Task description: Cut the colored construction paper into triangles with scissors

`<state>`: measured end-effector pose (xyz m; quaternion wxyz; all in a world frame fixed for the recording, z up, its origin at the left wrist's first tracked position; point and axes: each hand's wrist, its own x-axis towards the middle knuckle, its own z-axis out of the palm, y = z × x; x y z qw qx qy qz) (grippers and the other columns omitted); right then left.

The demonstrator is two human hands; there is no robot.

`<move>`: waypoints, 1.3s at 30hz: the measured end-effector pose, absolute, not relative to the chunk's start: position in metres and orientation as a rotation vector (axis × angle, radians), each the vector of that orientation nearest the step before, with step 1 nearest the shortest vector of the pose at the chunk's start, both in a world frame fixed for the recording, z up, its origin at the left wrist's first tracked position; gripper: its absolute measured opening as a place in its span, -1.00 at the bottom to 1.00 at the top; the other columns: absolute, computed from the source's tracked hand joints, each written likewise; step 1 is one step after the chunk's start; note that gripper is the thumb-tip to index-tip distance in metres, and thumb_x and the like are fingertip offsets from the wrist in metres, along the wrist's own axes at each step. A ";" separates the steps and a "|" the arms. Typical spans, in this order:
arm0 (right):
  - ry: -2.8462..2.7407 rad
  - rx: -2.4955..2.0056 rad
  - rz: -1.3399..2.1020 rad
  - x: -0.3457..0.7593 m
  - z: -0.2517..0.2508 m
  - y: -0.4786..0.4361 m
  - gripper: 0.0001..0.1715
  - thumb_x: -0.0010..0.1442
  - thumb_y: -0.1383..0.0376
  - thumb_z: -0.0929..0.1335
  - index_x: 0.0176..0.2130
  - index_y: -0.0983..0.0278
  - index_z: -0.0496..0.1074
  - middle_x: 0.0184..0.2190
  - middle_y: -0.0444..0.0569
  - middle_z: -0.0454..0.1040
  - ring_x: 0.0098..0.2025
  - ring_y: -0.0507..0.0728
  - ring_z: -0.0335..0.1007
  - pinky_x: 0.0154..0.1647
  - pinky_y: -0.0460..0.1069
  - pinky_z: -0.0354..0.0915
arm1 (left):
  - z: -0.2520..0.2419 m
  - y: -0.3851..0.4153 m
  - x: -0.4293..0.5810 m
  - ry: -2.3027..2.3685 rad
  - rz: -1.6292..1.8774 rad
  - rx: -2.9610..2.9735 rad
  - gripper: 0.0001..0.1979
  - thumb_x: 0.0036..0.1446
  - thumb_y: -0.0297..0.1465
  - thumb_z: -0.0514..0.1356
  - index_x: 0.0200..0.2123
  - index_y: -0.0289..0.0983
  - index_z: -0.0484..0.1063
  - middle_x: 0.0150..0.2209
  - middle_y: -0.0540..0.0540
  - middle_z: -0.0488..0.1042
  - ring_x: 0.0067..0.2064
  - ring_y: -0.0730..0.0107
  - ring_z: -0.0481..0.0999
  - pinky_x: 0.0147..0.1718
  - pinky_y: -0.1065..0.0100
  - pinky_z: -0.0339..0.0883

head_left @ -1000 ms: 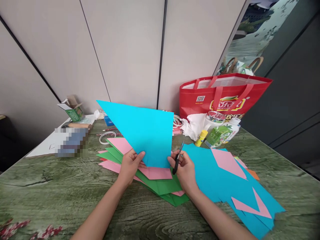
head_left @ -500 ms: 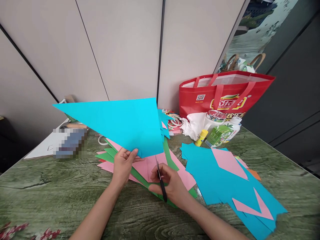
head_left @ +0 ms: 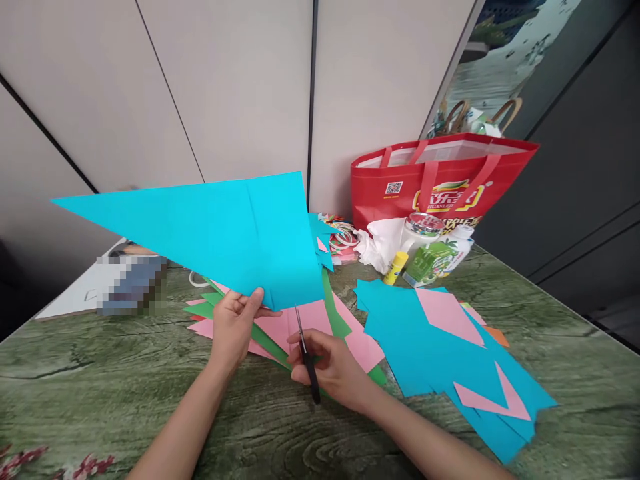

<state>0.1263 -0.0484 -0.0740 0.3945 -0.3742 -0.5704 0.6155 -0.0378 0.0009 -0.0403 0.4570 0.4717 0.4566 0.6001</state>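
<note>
A large blue sheet of paper [head_left: 215,233], pointed at its left end, is held up by my left hand [head_left: 235,323], thumb on top at the lower edge. A faint crease runs across the sheet. My right hand [head_left: 327,367] grips black-handled scissors [head_left: 310,370], blades pointing up. The blade tips meet the blue paper's lower edge; whether they are apart I cannot tell. Beneath both hands lies a stack of pink paper [head_left: 320,320] and green paper [head_left: 336,320] pieces, partly hidden by the blue sheet.
Blue paper pieces [head_left: 415,347] with pink offcuts [head_left: 517,400] lie on the right of the table [head_left: 90,387]. Behind them are a yellow glue stick [head_left: 397,268], a green box [head_left: 431,264], a lidded jar [head_left: 420,230] and a red bag [head_left: 380,200]. A blurred-out object [head_left: 131,287] lies left.
The blue sheet has turned a little and its pointed end reaches further left, showing its crease. The scissors have shifted slightly left along its lower edge. The whole view has shifted a little.
</note>
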 end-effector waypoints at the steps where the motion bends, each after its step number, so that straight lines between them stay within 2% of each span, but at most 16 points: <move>1: -1.458 -0.943 1.560 0.126 -0.074 -0.048 -0.61 -0.09 0.26 0.43 -0.21 0.26 0.34 -0.39 -0.08 0.40 -0.34 0.06 0.30 -0.38 -0.06 0.23 | -0.040 0.001 -0.038 1.124 1.480 1.158 -0.83 -0.07 -0.32 0.24 -0.46 -0.26 0.31 -0.66 0.12 0.36 -0.59 0.32 0.50 -0.53 0.28 0.39; 8: -1.431 -0.923 1.589 0.124 -0.077 -0.050 -0.64 -0.05 0.28 0.41 -0.21 0.25 0.28 -0.47 -0.14 0.39 -0.47 0.00 0.26 -0.51 -0.12 0.15 | -0.036 -0.001 -0.033 1.114 1.442 1.134 -0.77 -0.11 -0.33 0.26 -0.55 -0.25 0.22 -0.64 0.13 0.36 -0.60 0.34 0.49 -0.57 0.30 0.37; 15: -1.414 -0.843 1.627 0.125 -0.079 -0.049 -0.59 -0.09 0.20 0.43 -0.22 0.25 0.30 -0.44 -0.12 0.38 -0.39 0.04 0.31 -0.41 -0.07 0.20 | -0.031 -0.004 -0.032 1.139 1.459 1.133 -0.79 -0.10 -0.31 0.24 -0.49 -0.24 0.24 -0.71 0.17 0.29 -0.63 0.33 0.47 -0.56 0.30 0.36; 20: -1.371 -0.776 1.643 0.126 -0.081 -0.048 -0.56 -0.11 0.19 0.44 -0.23 0.27 0.30 -0.46 -0.12 0.35 -0.45 0.01 0.27 -0.46 -0.08 0.20 | -0.028 -0.007 -0.028 1.150 1.449 1.162 -0.75 -0.12 -0.32 0.25 -0.56 -0.22 0.18 -0.67 0.12 0.37 -0.64 0.33 0.46 -0.60 0.30 0.32; 28: -1.414 -0.801 1.608 0.127 -0.091 -0.049 -0.53 -0.14 0.18 0.46 -0.24 0.26 0.29 -0.45 -0.13 0.34 -0.44 0.01 0.25 -0.48 -0.10 0.20 | -0.035 -0.005 -0.026 1.194 1.505 1.201 -0.75 -0.06 -0.33 0.22 -0.59 -0.24 0.18 -0.76 0.20 0.22 -0.66 0.38 0.46 -0.60 0.38 0.29; 32: -1.443 -0.807 1.584 0.128 -0.090 -0.049 -0.56 -0.13 0.20 0.45 -0.24 0.26 0.30 -0.44 -0.13 0.35 -0.43 0.01 0.26 -0.47 -0.10 0.19 | -0.034 -0.006 -0.025 1.162 1.488 1.212 -0.83 -0.06 -0.31 0.22 -0.48 -0.26 0.29 -0.69 0.17 0.29 -0.61 0.35 0.49 -0.53 0.33 0.36; 39: -1.461 -0.807 1.559 0.129 -0.086 -0.051 -0.57 -0.13 0.24 0.45 -0.24 0.25 0.30 -0.45 -0.14 0.34 -0.44 0.00 0.24 -0.50 -0.11 0.19 | -0.031 -0.009 -0.020 1.082 1.463 1.190 -0.79 -0.10 -0.30 0.24 -0.39 -0.29 0.34 -0.49 0.05 0.44 -0.58 0.39 0.48 -0.50 0.30 0.39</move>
